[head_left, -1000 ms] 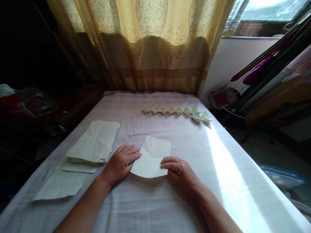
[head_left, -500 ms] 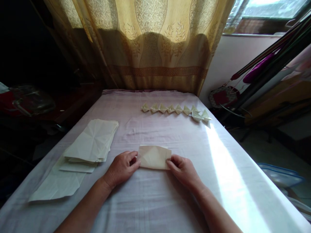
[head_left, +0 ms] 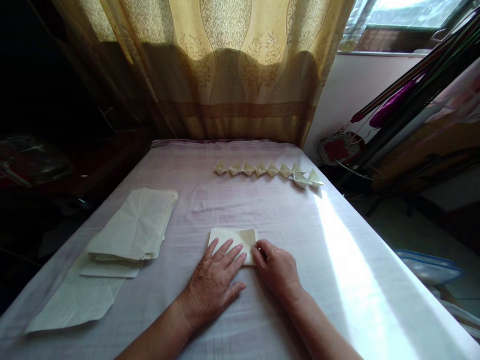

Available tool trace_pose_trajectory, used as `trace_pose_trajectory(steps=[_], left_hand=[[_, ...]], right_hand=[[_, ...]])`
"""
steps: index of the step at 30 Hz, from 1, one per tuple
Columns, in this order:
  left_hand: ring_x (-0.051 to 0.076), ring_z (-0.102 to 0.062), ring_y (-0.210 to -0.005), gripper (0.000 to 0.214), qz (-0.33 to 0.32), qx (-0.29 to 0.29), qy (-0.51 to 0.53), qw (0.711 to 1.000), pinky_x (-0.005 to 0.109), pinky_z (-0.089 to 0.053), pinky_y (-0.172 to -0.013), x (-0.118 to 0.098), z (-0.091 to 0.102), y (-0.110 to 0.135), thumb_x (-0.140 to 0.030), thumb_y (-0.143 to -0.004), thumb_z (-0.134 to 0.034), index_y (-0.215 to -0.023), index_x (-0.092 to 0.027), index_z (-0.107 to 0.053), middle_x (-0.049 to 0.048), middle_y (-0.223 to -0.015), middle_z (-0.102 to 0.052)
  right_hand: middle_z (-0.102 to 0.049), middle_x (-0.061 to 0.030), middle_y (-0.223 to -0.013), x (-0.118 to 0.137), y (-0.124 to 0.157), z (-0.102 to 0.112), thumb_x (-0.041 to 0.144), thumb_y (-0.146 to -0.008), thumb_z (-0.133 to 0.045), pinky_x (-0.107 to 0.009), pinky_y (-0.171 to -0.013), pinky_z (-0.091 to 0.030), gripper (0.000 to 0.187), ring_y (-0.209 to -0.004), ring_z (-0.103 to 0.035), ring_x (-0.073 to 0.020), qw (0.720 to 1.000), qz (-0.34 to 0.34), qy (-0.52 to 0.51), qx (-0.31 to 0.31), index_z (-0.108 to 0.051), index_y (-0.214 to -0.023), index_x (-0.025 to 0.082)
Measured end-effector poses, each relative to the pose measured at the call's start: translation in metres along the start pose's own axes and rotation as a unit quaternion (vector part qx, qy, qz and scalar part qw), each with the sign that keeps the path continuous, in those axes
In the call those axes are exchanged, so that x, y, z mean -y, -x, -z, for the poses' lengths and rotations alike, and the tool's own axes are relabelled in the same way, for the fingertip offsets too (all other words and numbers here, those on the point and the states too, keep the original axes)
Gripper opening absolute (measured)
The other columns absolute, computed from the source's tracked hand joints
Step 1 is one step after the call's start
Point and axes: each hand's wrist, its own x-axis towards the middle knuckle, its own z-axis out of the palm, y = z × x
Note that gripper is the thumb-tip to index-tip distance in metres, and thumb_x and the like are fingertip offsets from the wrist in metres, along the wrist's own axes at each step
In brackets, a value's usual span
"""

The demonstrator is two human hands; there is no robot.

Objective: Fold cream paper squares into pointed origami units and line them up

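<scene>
A folded cream sheet of paper (head_left: 236, 236) lies on the cloth-covered table in front of me. My left hand (head_left: 217, 275) rests on its left part, palm down with the fingers spread, hiding some of its lower left. At the paper's right edge, my right hand (head_left: 278, 266) pinches the side between thumb and curled fingers. Farther back, a row of several small folded paper shapes (head_left: 260, 169) runs toward the right edge of the table. To the left of my left hand is a stack of creased paper sheets (head_left: 137, 222).
A pale checked cloth (head_left: 180, 310) covers the table, with a bright sunlit stripe at the right. Behind it hangs a gold patterned curtain (head_left: 225, 90). Beyond the right edge are a small bag (head_left: 337, 149) and a blue-rimmed clear plastic item (head_left: 429, 267).
My left hand has left the paper's left edge and now lies flat over it with fingers spread. The paper now lies flat on the cloth. My right hand keeps its pinch.
</scene>
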Motion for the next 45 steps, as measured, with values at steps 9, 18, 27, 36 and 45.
trace_pose_trajectory(steps=[9,18,27,36,45], left_hand=[[0.022,-0.038,-0.140,0.056,0.024,0.034,0.025,0.999,0.044,-0.021,-0.119,0.004,-0.002,0.002,-0.047,-0.096,-0.046,-0.146,-0.023,-0.040,0.0045,-0.148,-0.049],[0.024,-0.039,-0.139,0.059,0.025,0.019,0.036,0.999,0.047,-0.025,-0.118,0.004,-0.005,0.002,-0.045,-0.093,-0.052,-0.147,-0.023,-0.038,0.0071,-0.147,-0.049],[0.023,-0.037,-0.140,0.058,0.026,0.014,0.027,0.999,0.046,-0.023,-0.118,0.004,-0.007,0.001,-0.044,-0.093,-0.053,-0.145,-0.022,-0.040,0.0063,-0.148,-0.048],[0.024,-0.037,-0.140,0.054,0.044,0.016,0.044,0.998,0.048,-0.025,-0.117,0.002,-0.007,0.000,-0.042,-0.092,-0.055,-0.142,-0.023,-0.044,0.0064,-0.147,-0.048],[0.024,-0.039,-0.139,0.053,0.052,0.008,0.058,0.997,0.048,-0.024,-0.118,0.002,-0.008,-0.001,-0.040,-0.091,-0.056,-0.141,-0.024,-0.046,0.0068,-0.146,-0.050]], right_hand=[[-0.072,-0.0010,-0.068,0.002,-0.002,0.003,0.029,-0.092,-0.051,-0.026,-0.055,-0.026,0.019,-0.059,-0.063,-0.0146,1.000,-0.011,0.010,0.008,-0.063,-0.079,0.023],[-0.072,-0.0012,-0.068,0.003,-0.004,0.003,0.030,-0.093,-0.050,-0.026,-0.054,-0.026,0.020,-0.059,-0.064,-0.0158,1.000,-0.009,0.011,0.010,-0.063,-0.080,0.024],[-0.074,-0.0011,-0.073,0.001,-0.004,0.001,0.030,-0.093,-0.049,-0.025,-0.057,-0.033,0.018,-0.065,-0.068,-0.0179,0.999,-0.022,-0.037,0.004,-0.065,-0.097,0.023],[-0.070,-0.0003,-0.076,-0.016,-0.005,0.006,0.034,-0.089,-0.050,-0.026,-0.063,-0.044,0.032,-0.060,-0.062,-0.0145,0.989,-0.018,-0.149,-0.010,-0.060,-0.115,0.019],[-0.061,-0.0053,-0.114,-0.018,0.002,0.032,0.019,-0.078,-0.062,-0.026,-0.071,-0.048,0.027,-0.072,-0.060,-0.0115,0.978,0.142,-0.113,0.101,-0.065,-0.104,0.024]])
